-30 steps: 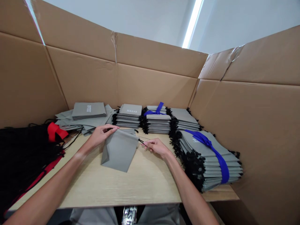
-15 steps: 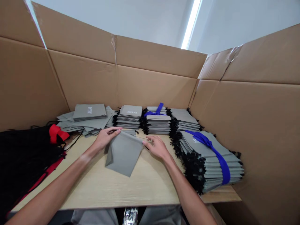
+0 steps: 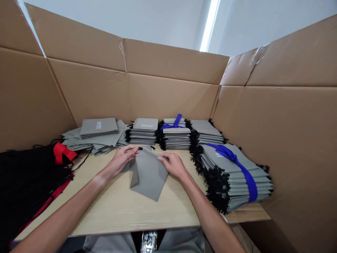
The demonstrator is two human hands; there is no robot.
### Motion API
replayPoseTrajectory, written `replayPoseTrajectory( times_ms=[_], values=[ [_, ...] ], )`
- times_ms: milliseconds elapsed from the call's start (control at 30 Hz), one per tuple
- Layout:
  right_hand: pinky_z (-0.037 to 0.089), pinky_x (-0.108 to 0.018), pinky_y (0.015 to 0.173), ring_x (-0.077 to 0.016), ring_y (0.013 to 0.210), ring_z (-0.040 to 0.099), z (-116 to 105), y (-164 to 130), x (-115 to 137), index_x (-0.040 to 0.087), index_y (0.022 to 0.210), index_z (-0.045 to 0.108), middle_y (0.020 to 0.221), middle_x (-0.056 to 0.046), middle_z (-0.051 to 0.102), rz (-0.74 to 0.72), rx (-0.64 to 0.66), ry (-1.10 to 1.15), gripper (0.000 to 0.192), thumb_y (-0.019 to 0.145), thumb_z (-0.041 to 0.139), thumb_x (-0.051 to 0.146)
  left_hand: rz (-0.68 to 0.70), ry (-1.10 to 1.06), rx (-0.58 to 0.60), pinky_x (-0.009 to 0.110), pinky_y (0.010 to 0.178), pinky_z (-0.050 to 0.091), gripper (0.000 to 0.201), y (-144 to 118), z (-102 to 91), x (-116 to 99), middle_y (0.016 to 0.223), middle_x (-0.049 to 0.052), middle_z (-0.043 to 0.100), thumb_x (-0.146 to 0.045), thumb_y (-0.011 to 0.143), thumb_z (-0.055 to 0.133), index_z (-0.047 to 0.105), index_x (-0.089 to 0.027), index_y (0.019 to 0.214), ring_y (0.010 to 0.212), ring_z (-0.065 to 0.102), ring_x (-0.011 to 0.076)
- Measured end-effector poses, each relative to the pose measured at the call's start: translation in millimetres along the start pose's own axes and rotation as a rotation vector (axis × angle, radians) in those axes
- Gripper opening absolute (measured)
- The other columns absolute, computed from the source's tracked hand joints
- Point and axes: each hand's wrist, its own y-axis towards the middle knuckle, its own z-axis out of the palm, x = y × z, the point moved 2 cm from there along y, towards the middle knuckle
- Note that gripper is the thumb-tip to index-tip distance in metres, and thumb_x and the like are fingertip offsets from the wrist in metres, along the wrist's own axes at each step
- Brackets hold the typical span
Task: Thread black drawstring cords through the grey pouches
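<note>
Since a second ago the right hand has let go of the thin black cord it was pulling out to the side and come in to the top right corner of the grey paper bag, and the bag has shifted to the right and turned, so its lower corner now points toward the person.

In the head view, the left hand pinches the bag's top left corner between thumb and fingers, with a small black cord end showing just at its fingertips. The right hand is closed lightly on the opposite top corner, fingers curled over the edge. The bag lies flat and folded on the pale wooden surface, between the two forearms.

Behind the hands, stacks of grey bags with black cord handles stand in a row against the cardboard wall. A large bundle tied with a blue ribbon lies at the right. Loose flat grey bags are heaped at the left rear, and a mass of black cords with a red band lies at the far left.
</note>
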Motion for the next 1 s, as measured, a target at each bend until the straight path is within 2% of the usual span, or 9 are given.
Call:
replayPoseTrajectory(
  times_ms=[167,333,500,600,733,900,1000],
  values=[
    [0.052,-0.032,0.092,-0.0276,0.107,0.077,1,0,-1,0.027,0.112,0.087,0.116,-0.004,0.086,0.000,-0.026,0.009,0.022,0.105,0.067,0.036,0.035,0.019,-0.001,0.031,0.076,0.062,0.069,1,-0.1,0,0.088,0.007,0.080,-0.068,0.046,0.105,0.080,-0.019,0.088,0.082,0.074,0.0219],
    [0.054,-0.033,0.093,-0.0281,0.108,0.078,1,1,-3,0.025,0.113,0.087,0.117,-0.006,0.086,0.004,-0.030,0.026,0.022,0.104,0.069,0.035,0.024,0.029,-0.019,0.036,0.078,0.066,0.072,3,-4.3,2,0.085,0.009,0.081,-0.072,0.050,0.103,0.077,-0.018,0.090,0.078,0.077,0.0232],
    [0.055,-0.034,0.096,-0.0282,0.110,0.078,1,1,-5,0.026,0.113,0.087,0.118,-0.006,0.085,0.008,-0.027,0.027,0.023,0.104,0.069,0.036,-0.001,-0.024,-0.004,0.034,0.087,0.067,0.071,4,-7.3,4,0.090,0.009,0.083,-0.070,0.051,0.104,0.075,-0.018,0.090,0.086,0.081,0.0231],
    [0.056,-0.034,0.095,-0.0284,0.109,0.079,0,1,-5,0.026,0.112,0.087,0.118,-0.006,0.086,0.019,-0.038,0.012,0.023,0.104,0.069,0.035,-0.001,-0.039,0.006,0.035,0.090,0.068,0.064,4,-8.2,4,0.092,0.010,0.083,-0.065,0.058,0.104,0.072,-0.019,0.090,0.091,0.082,0.0244],
    [0.056,-0.034,0.094,-0.0284,0.108,0.079,-2,1,-6,0.027,0.111,0.088,0.116,-0.005,0.086,0.034,-0.056,0.002,0.022,0.104,0.069,0.035,-0.009,0.002,-0.001,0.033,0.082,0.067,0.060,4,-10.0,4,0.087,0.007,0.081,-0.061,0.065,0.101,0.069,-0.019,0.093,0.082,0.080,0.0216],
    [0.055,-0.033,0.094,-0.0281,0.109,0.078,-3,0,-6,0.028,0.111,0.087,0.116,-0.004,0.086,0.039,-0.064,0.012,0.022,0.104,0.068,0.036,-0.013,0.063,-0.010,0.030,0.070,0.063,0.070,3,-10.0,2,0.077,0.002,0.074,-0.070,0.057,0.100,0.068,-0.019,0.093,0.069,0.075,0.0182],
    [0.056,-0.035,0.095,-0.0292,0.110,0.079,-4,0,-5,0.027,0.111,0.088,0.116,-0.005,0.086,0.047,-0.071,0.009,0.023,0.103,0.068,0.036,-0.010,0.075,-0.007,0.030,0.071,0.061,0.072,2,-9.2,-1,0.077,0.001,0.073,-0.072,0.054,0.100,0.068,-0.020,0.092,0.069,0.073,0.0182]
  ],
)
